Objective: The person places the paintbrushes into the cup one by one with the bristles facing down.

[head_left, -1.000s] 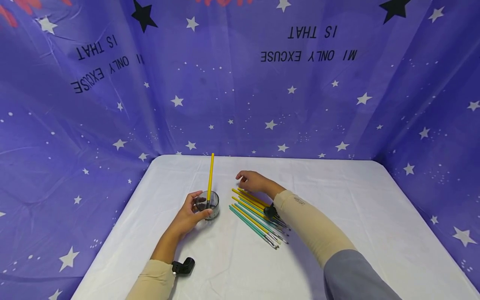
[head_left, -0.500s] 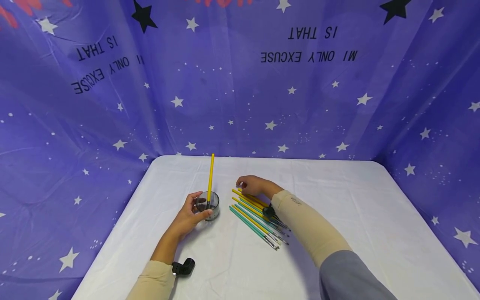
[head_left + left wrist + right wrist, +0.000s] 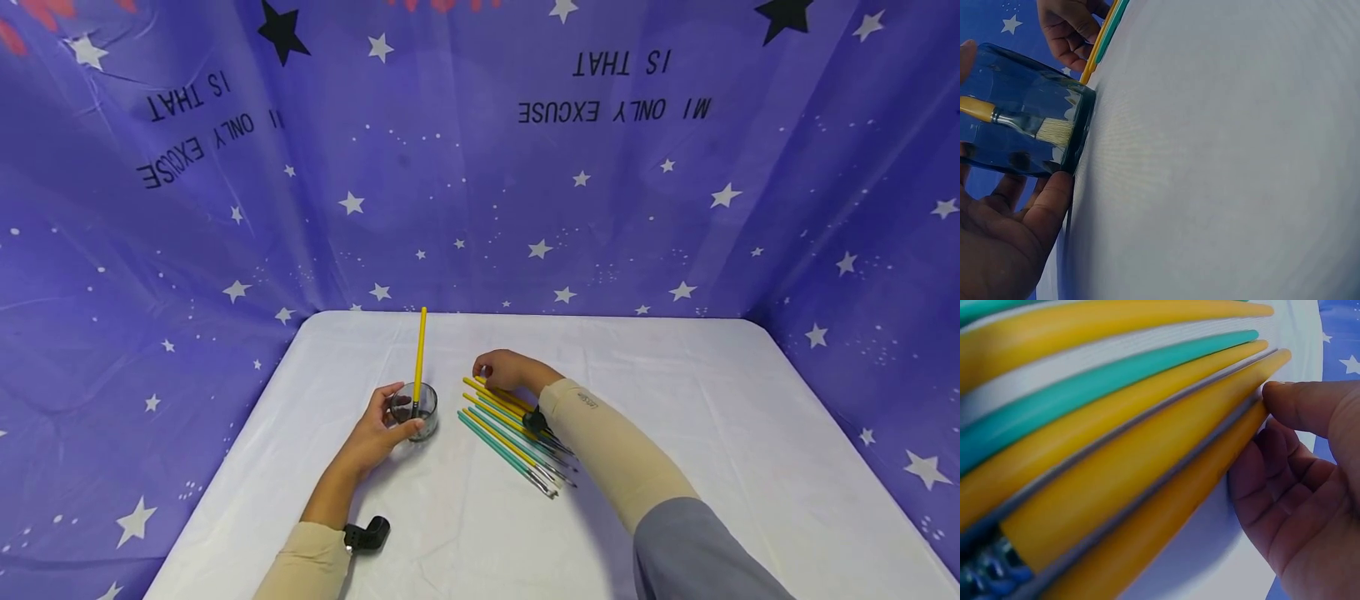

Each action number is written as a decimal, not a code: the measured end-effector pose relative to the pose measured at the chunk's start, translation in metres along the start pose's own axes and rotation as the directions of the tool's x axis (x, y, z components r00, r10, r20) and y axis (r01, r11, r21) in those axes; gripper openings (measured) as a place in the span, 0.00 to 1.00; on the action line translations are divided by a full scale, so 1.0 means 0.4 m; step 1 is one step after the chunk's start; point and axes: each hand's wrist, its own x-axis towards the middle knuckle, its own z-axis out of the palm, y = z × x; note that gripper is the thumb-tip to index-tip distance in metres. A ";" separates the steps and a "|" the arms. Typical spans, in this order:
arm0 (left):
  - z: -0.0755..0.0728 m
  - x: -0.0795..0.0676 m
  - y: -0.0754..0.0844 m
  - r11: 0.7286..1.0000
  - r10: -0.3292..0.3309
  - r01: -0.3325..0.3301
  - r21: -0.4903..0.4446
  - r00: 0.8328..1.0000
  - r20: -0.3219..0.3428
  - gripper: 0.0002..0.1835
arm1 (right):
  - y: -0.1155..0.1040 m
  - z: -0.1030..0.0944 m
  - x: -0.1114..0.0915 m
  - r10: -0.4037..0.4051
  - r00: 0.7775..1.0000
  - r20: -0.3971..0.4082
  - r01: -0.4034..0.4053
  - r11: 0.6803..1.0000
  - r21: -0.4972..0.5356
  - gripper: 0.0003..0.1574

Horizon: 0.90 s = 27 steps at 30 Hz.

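Observation:
A clear glass (image 3: pixel 430 417) stands on the table at the centre left in the head view, with my left hand (image 3: pixel 375 437) gripping its side. One yellow paintbrush (image 3: pixel 420 350) leans upright in it; the left wrist view shows its pale bristles (image 3: pixel 1055 132) down at the glass bottom. To the right, yellow and green paintbrushes (image 3: pixel 495 435) lie in a slanted row, handle ends facing away. At the far side of this row, my right hand (image 3: pixel 508 369) pinches the handle end of the outermost yellow paintbrush (image 3: pixel 1191 506) between thumb and finger. The right forearm partly hides the row.
A white cloth (image 3: pixel 450 533) covers the table. Purple star-printed curtains (image 3: pixel 495 192) rise behind it and at both sides. Black wrist cameras (image 3: pixel 367 535) are strapped to both wrists.
My right hand has lowered slightly toward the table and closed its fingertips on the yellow paintbrush's end. The left hand and the glass hold still.

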 end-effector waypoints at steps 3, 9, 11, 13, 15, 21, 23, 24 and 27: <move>0.001 0.000 0.001 1.000 0.001 -0.001 0.001 1.000 -0.003 0.44 | -0.002 0.000 -0.002 0.010 1.000 0.000 -0.010 1.000 0.013 0.15; 0.002 0.002 -0.002 1.000 0.005 -0.005 -0.010 1.000 0.005 0.44 | -0.010 -0.005 -0.009 -0.008 1.000 0.020 0.008 1.000 0.006 0.17; 0.003 0.001 -0.004 1.000 0.001 -0.001 -0.012 1.000 0.004 0.44 | -0.016 -0.009 -0.013 -0.016 1.000 0.020 0.016 1.000 -0.011 0.17; 0.004 0.000 -0.004 1.000 -0.004 0.004 -0.011 1.000 -0.001 0.44 | -0.021 -0.015 -0.019 -0.017 1.000 0.013 0.017 1.000 -0.025 0.18; 0.004 -0.001 -0.005 1.000 -0.004 0.004 -0.011 1.000 -0.002 0.44 | -0.029 -0.025 -0.027 -0.033 0.999 0.003 0.033 0.999 -0.023 0.19; 0.002 -0.002 -0.002 1.000 -0.003 0.003 -0.013 1.000 -0.001 0.44 | -0.053 -0.063 -0.054 -0.105 0.994 -0.042 0.106 0.994 0.010 0.21; 0.001 -0.003 -0.001 1.000 0.001 -0.001 -0.014 1.000 0.002 0.44 | -0.059 -0.074 -0.061 -0.119 0.991 -0.058 0.121 0.993 0.018 0.20; 0.001 -0.003 0.000 1.000 0.004 -0.004 -0.013 1.000 0.003 0.44 | -0.062 -0.078 -0.063 -0.123 0.990 -0.065 0.124 0.992 0.015 0.19; 0.000 -0.004 0.002 1.000 0.008 -0.008 -0.016 1.000 0.009 0.44 | -0.070 -0.091 -0.072 -0.148 0.985 -0.090 0.149 0.989 0.002 0.17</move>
